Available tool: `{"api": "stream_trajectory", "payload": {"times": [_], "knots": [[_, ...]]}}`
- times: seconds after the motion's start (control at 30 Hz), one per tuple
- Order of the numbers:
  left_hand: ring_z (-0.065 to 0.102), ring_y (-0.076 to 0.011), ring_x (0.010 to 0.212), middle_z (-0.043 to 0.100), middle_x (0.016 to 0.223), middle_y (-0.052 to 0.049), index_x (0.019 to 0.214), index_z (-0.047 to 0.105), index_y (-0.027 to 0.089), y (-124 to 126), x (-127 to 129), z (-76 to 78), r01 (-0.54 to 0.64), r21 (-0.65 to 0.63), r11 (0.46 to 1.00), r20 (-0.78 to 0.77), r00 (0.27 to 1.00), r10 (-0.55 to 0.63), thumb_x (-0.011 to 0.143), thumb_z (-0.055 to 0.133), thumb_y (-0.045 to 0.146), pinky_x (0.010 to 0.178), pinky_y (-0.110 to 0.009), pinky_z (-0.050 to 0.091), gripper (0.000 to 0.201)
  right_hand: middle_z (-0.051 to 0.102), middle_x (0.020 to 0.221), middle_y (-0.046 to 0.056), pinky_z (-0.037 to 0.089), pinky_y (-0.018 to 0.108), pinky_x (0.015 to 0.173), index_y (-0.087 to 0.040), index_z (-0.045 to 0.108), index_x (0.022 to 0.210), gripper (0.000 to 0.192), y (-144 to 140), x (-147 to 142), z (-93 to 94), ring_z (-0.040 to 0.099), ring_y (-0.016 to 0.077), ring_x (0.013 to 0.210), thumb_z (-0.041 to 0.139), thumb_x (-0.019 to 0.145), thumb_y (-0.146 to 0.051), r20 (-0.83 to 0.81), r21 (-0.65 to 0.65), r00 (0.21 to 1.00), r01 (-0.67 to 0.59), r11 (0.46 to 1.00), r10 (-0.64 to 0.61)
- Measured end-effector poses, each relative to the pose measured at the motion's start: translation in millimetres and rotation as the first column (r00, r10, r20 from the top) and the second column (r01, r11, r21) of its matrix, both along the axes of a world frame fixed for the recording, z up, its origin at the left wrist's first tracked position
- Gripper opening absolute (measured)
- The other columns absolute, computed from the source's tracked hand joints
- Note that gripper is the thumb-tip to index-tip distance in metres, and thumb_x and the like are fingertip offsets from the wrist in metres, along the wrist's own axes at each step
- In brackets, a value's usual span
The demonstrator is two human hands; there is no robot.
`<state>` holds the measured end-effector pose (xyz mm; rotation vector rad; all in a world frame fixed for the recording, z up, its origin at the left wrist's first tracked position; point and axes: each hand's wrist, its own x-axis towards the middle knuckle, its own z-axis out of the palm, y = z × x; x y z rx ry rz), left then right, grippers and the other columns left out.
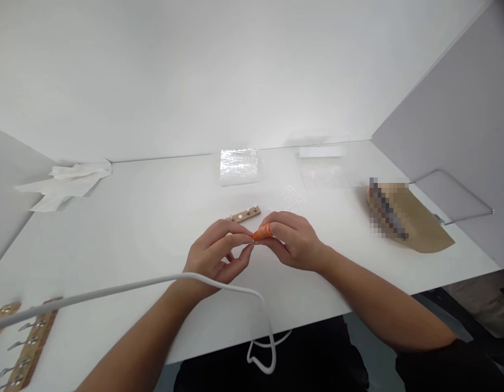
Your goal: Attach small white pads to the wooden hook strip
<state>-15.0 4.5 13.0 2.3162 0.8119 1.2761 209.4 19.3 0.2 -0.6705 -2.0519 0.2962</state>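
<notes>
In front of me, my left hand (221, 250) and my right hand (293, 239) meet at their fingertips above the white table. A small shiny metal piece (253, 242) is pinched between thumb and finger of my left hand, and my right fingertips press against it too. An orange ribbed cover (263, 232), which looks like a rubber finger cot, sits at the tip of a right finger. Just behind my hands lies a short wooden strip (246, 214) with several metal knobs and a white round dot.
Behind are a clear plastic packet (239, 166), a sheet of clear dots (292, 195) and a transparent bag (323, 169). Brown paper (427, 223) lies right, white tissue (68, 182) far left. Wooden hook racks (34, 340) lie front left. A white cable (154, 280) crosses over my left forearm.
</notes>
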Motion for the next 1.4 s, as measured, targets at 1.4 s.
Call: {"api": "stream_trajectory", "payload": {"times": [1.4], "knots": [[0.056,-0.0154,0.082,0.059,0.096,-0.004,0.103,0.055,0.022,3,-13,1.5,0.120,-0.166,0.979,-0.224,0.962,-0.156,0.101,0.056,0.012,0.064,-0.025,0.054,0.010,0.071,0.087,0.002,0.056,0.031,0.075,-0.019,0.065,0.100,0.022,1,7,8.2,0.069,0.0156,0.080,0.066,0.103,-0.041,-0.224,-0.747,0.930,-0.355,0.563,0.290]]}}
